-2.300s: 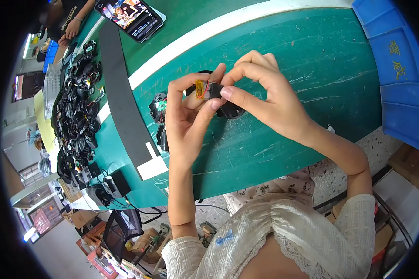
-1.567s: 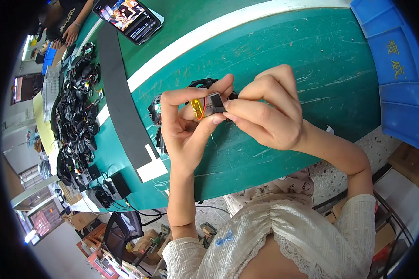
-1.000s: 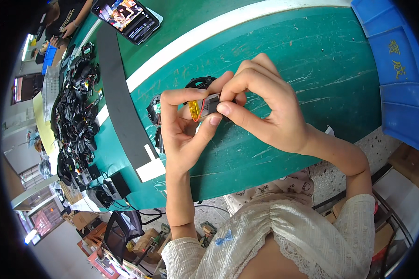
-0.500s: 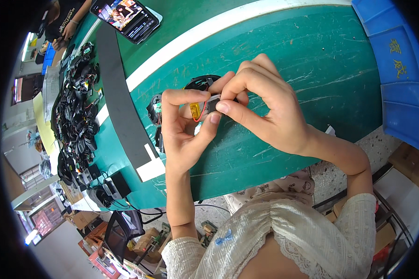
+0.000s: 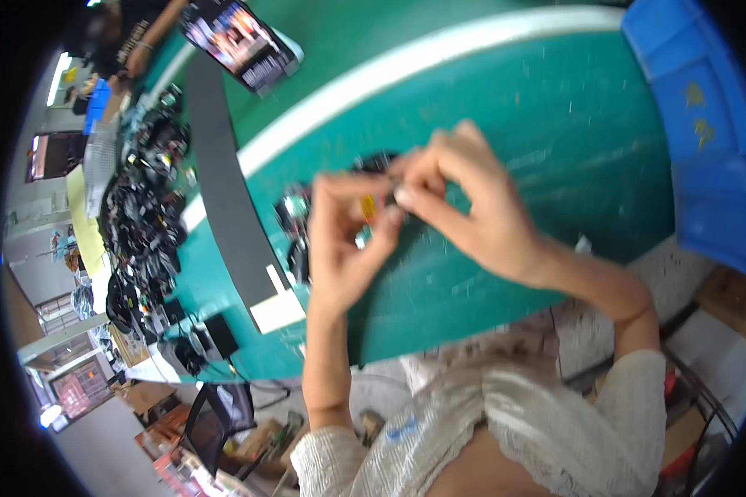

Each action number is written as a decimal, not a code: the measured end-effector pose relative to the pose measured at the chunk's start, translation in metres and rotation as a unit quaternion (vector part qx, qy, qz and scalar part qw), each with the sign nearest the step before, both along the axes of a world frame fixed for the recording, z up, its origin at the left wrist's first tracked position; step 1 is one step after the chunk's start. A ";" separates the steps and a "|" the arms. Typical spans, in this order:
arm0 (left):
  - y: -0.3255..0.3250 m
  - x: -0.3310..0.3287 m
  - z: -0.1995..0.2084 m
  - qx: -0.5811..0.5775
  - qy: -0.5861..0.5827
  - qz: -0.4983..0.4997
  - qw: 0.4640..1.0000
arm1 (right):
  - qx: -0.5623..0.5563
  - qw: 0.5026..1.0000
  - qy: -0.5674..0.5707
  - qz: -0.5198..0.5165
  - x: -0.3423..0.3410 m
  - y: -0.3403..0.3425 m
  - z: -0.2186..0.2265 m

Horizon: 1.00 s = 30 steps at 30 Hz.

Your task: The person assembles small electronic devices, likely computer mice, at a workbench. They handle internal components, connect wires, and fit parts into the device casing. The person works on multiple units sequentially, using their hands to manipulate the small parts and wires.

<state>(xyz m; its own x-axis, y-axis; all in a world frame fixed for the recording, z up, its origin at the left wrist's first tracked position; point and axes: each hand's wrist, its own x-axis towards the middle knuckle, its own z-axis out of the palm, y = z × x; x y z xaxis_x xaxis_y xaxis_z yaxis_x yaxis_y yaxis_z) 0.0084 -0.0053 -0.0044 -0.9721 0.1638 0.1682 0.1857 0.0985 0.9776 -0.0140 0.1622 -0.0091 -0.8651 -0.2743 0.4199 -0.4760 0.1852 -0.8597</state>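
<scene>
Green tabletop [image 5: 547,108] beneath; holding small yellow-ended part [image 5: 368,205] in left hand [image 5: 338,248], thumb and forefinger narrowed about it | at its right end with right hand [image 5: 482,203], thumb and forefinger close together; cannot tell through blur whether gripping | near black housing [image 5: 292,209] on left; with phone [image 5: 242,47] farther off, upper left

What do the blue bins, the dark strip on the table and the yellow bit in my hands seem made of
Blue bins: probably moulded plastic, satin finish, judging by even colour and formed ridges.
Dark strip: perhaps rubber or foam, matte, as it shows no glare.
Yellow bit: possibly tape or plastic film; its saturated colour hints at that, but blur hides the finish.
</scene>
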 end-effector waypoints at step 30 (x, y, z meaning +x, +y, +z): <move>-0.003 -0.013 0.000 0.220 -0.041 -0.063 0.973 | -0.110 0.978 -0.139 0.111 -0.027 0.001 -0.013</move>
<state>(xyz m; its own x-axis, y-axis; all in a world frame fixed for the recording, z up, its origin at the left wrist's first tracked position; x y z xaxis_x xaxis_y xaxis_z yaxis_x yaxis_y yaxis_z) -0.0046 -0.0080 -0.0041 -0.9619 0.2129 0.1718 0.0890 -0.3504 0.9324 -0.0406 0.1632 -0.0220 -0.8837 -0.3970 0.2477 -0.2263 -0.1007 -0.9688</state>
